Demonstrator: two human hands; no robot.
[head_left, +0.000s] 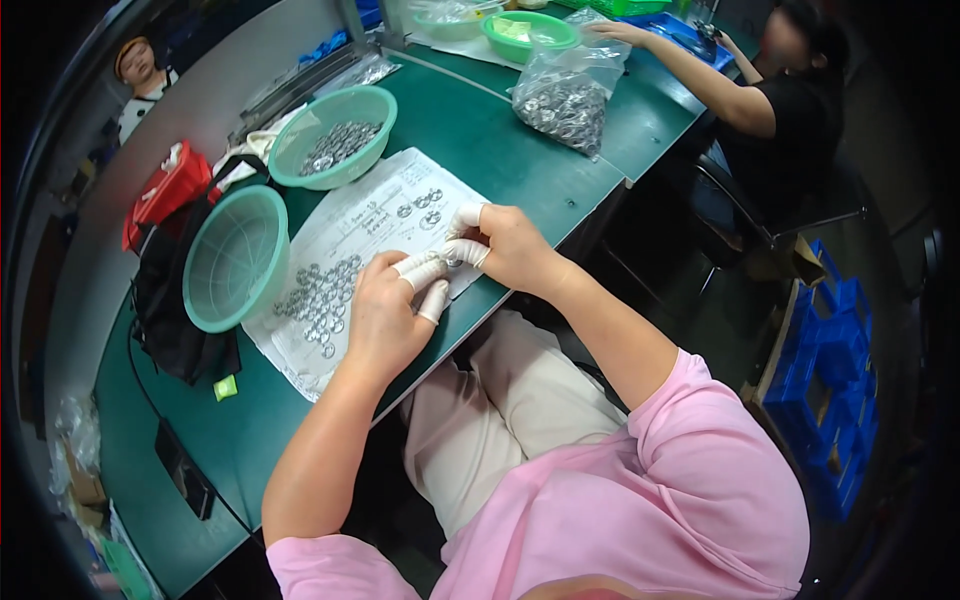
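Observation:
My left hand point(388, 308) and my right hand point(512, 248) meet over the near right edge of a printed paper sheet point(340, 215). White finger cots cover several of my fingertips. Between the fingers shows a bit of a small round silvery metal part point(453, 263), mostly hidden; both hands pinch at it. Left of my left hand, many loose round silvery parts point(322, 300) lie spread on the sheet. A smaller group of the parts point(428, 215) lies beyond my right fingertips.
A green basin point(375, 165) holds more silvery parts; another green basin point(205, 315) tilts beside a black bag point(165, 315). A clear bag of parts point(565, 110) stands farther back, near a co-worker's arm point(690, 80). A dark phone-like device point(183, 470) lies at left. Blue crates point(820, 370) stand at right.

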